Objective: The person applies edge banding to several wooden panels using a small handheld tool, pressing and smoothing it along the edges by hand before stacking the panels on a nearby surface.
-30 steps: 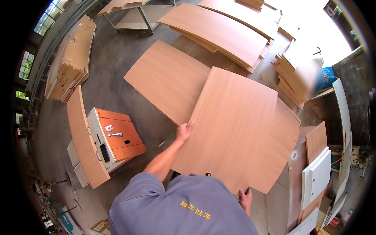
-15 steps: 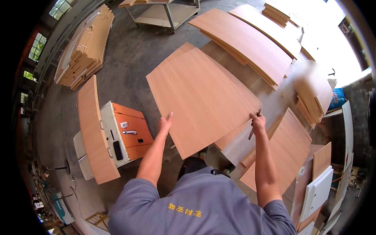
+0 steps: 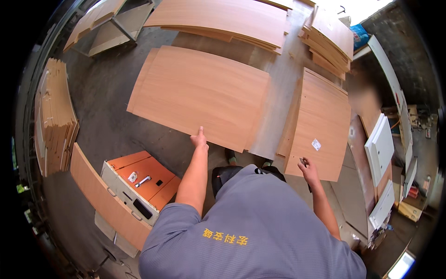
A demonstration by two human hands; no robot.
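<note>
A large wood-grain panel (image 3: 200, 93) lies in front of me, almost covering another of the same colour. At its near edge is my left hand (image 3: 200, 139), one digit laid over the top face and the other fingers curled at the rim. My right hand (image 3: 310, 169) is away from that panel, closed around a slim dark rod (image 3: 310, 188) whose exact kind I cannot make out. It is over the near edge of a second panel stack (image 3: 320, 116) on the right, below a small white label (image 3: 316, 144).
An orange-topped cabinet (image 3: 155, 174) stands at left, bearing a phone (image 3: 142, 209) and a silver tool (image 3: 143, 181). A panel with handles (image 3: 107, 195) leans by it. Board stacks (image 3: 55, 116) stand farther left, at the back (image 3: 223, 21) and back right (image 3: 327, 32). White doors (image 3: 380, 144) stand right.
My right hand has let go of the large panel's right edge and moved to the right-hand stack, keeping the dark rod. My view has turned right; the large panel now lies more level across it.
</note>
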